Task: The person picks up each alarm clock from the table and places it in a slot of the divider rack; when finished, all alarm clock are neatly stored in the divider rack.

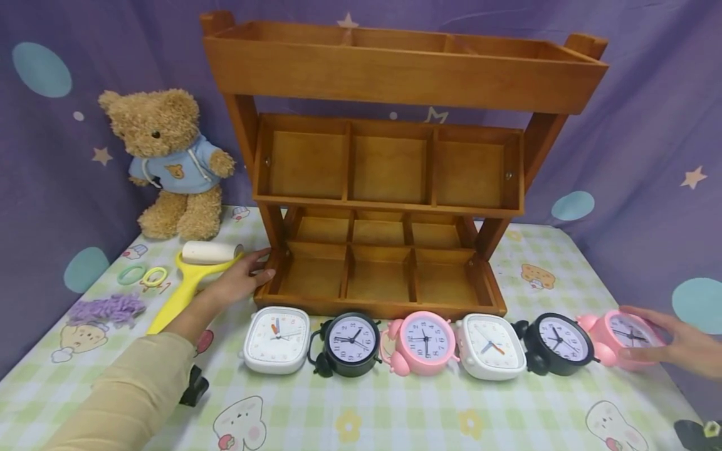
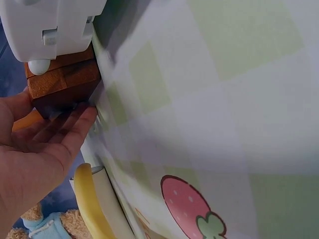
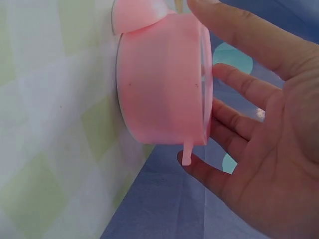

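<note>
Your right hand (image 1: 674,344) is half cut off at the frame edge in the head view, so the wrist view tells more: fingers spread and fairly straight around the pink alarm clock (image 1: 623,337), thumb over its top, and I can't tell if the fingers actually touch the face. That clock sits at the far right end of the row of six on the checked tablecloth (image 1: 395,413), upright, dial facing you, just beside a black alarm clock (image 1: 558,344). Your left hand (image 1: 242,279) lies flat with straight fingers against the bottom left corner of the wooden shelf rack (image 1: 389,207), next to the yellow lint roller (image 1: 192,275). The left wrist view is blurry and mostly cloth.
</note>
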Motion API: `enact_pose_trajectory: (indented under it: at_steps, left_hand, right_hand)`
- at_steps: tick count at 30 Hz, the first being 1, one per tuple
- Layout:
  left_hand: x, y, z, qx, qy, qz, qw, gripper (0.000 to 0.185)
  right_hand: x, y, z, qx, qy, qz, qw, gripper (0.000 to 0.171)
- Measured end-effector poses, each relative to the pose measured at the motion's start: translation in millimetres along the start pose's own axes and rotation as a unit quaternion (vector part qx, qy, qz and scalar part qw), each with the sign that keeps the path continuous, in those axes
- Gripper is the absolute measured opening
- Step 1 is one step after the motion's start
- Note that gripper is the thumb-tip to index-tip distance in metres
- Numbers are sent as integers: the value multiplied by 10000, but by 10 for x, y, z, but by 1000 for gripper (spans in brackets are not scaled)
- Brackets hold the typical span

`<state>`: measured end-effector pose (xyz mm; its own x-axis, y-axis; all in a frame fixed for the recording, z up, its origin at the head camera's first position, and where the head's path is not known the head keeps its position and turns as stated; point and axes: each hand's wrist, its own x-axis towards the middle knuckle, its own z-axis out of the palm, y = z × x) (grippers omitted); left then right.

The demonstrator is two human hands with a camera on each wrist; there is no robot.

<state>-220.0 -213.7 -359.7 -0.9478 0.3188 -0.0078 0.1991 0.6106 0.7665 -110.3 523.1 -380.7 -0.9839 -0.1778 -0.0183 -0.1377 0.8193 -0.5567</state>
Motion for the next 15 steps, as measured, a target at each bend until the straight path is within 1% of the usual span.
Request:
enact_pose_trajectory:
  at_steps: [4,7,10,15]
  left_hand:
    - [3,7,-3,40,-7,3,10000,56]
    - [-5,23,-6,51,-24,-23,10000,57]
    - [-14,33,-9,28,-42,-66,10000,57]
    - [-11,31,-10,-15,-64,-121,9999,58]
  right_hand:
    - [32,19,28,170,-68,-156,9997,97]
    - [54,1,23,252,-159,-134,9995,99]
    - [69,7,20,242,-224,-82,9994,98]
    - [86,2,7,183,-216,190,9994,91]
